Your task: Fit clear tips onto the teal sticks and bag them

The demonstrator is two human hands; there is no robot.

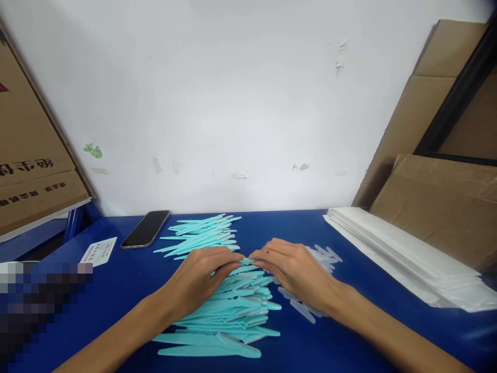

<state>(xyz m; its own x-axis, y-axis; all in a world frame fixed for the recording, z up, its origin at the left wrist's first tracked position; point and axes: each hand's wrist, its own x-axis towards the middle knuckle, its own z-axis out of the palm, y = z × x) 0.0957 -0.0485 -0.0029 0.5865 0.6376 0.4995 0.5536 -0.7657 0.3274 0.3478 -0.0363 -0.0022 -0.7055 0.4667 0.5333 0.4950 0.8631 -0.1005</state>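
Both hands meet over a pile of turquoise eyebrow razors (233, 305). My left hand (198, 272) is closed in a pinch on one turquoise razor (247, 261). My right hand (298, 269) pinches the other end of that razor, its thumb and fingertips close to the left ones. Whether a small clear cap sits between the right fingertips cannot be made out. Beneath and beside the right hand lie loose clear plastic caps (303, 311), partly hidden by it. Farther back, a second pile of turquoise razors (205, 233) rests on the blue table (295, 347).
A smartphone (146, 229) and a printed white card (99, 251) lie at the left. Stacked white sheets or bags (404, 259) run along the right side, by a cardboard box (438, 202). Another carton (34, 150) stands at left. A white wall (248, 103) rises behind the table.
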